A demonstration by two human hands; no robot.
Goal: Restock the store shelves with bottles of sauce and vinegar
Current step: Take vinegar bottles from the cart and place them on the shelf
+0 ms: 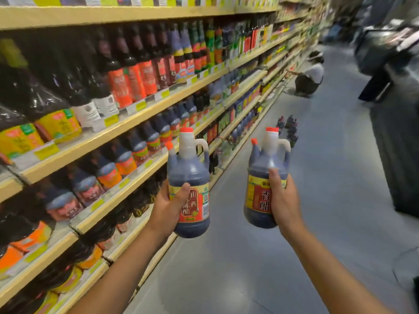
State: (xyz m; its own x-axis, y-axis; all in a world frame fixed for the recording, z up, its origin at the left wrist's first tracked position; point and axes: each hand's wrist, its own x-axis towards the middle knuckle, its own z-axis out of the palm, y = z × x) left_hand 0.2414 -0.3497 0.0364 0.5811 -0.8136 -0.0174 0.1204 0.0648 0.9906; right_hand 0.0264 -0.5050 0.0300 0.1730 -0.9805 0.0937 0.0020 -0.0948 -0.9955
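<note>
dark vinegar filled both jugs, each upright over the aisle floor [260,257]: left vinegar jug [188,184] gripped round its label by the left hand [169,208], right vinegar jug [263,184] clasped by the right hand [284,205]. stocked shelves [127,130] stood just left; spare bottles [289,128] sat on the floor beyond.

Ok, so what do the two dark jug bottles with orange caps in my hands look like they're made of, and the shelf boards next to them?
The two jug-shaped bottles, one in the left hand and one in the right hand: left bottle and right bottle look like translucent plastic, cloudy at the empty neck and moulded handle, with glossy printed labels. The pale shelf boards look like wood or wood-effect laminate, matte; the blur leaves that open.
</note>
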